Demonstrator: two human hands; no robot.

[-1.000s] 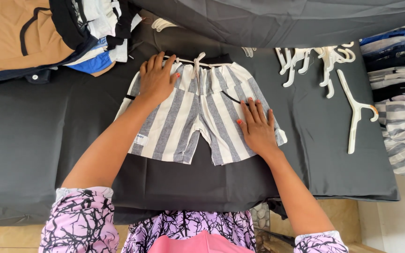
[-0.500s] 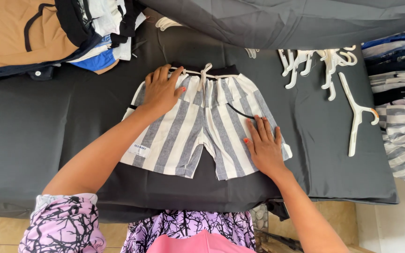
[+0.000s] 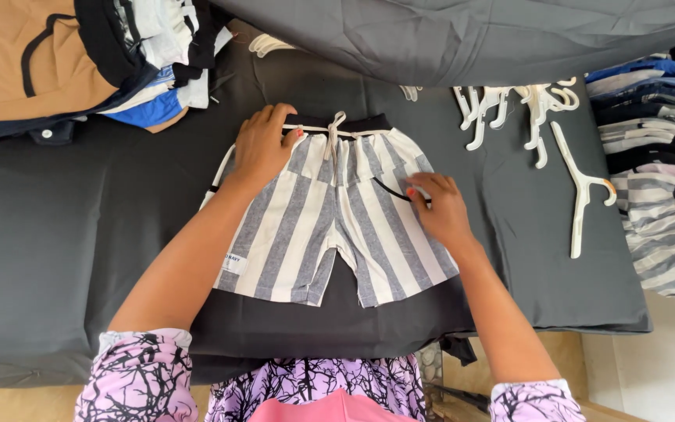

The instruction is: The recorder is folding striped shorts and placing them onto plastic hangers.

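Observation:
A pair of grey-and-white striped shorts (image 3: pixel 337 227) with a black waistband and white drawstring lies flat on a dark grey covered table (image 3: pixel 80 234). My left hand (image 3: pixel 263 144) rests palm down on the upper left of the shorts, fingers near the waistband. My right hand (image 3: pixel 439 207) lies on the right leg of the shorts, fingertips touching a thin black loop at the pocket. Neither hand lifts the fabric.
A pile of folded clothes (image 3: pixel 80 55) sits at the back left. Several white plastic hangers (image 3: pixel 525 109) lie at the back right, one hanger (image 3: pixel 580 187) apart. Stacked striped garments (image 3: pixel 658 195) fill the right edge. Dark fabric (image 3: pixel 470 31) hangs across the top.
My right hand has moved up from the lower right leg hem to the pocket area. My left hand stays near the waistband. The camera view shifted slightly.

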